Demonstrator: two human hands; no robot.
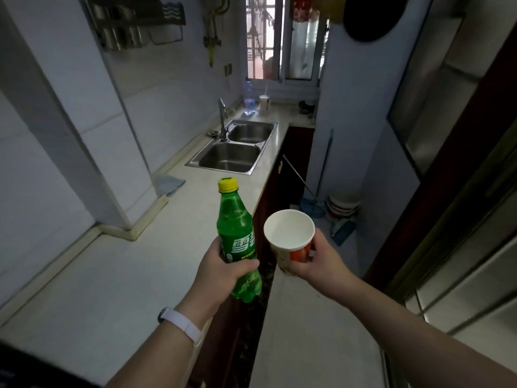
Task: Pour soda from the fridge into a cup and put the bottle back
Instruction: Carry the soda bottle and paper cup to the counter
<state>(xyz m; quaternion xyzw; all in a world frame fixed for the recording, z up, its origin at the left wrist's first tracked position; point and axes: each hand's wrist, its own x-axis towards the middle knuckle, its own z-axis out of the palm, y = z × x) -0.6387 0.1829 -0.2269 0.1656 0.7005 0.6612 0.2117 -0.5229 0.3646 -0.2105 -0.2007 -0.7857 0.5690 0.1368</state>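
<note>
Our left hand (223, 268) is wrapping its fingers and thumb around the middle of the green soda bottle (237, 239), gripping it at the label. We are holding the bottle nearly upright over the front edge of the counter (112, 261), with its yellow cap (228, 184) screwed on and pointing up and slightly away. A white band (181, 323) is sitting on that wrist.

Our right hand (316, 261) is curling its fingers around the lower part of the paper cup (289, 236), with the thumb pressing its right side. We are tilting the cup's mouth toward us; it is looking empty inside. Cup and bottle are hanging side by side, close but apart, above the floor beside the counter.

Farther along the counter, a double steel sink (235, 147) with a tap (222, 119) is sitting, a clear bottle (248, 99) standing beyond it near the window (279, 43).
</note>
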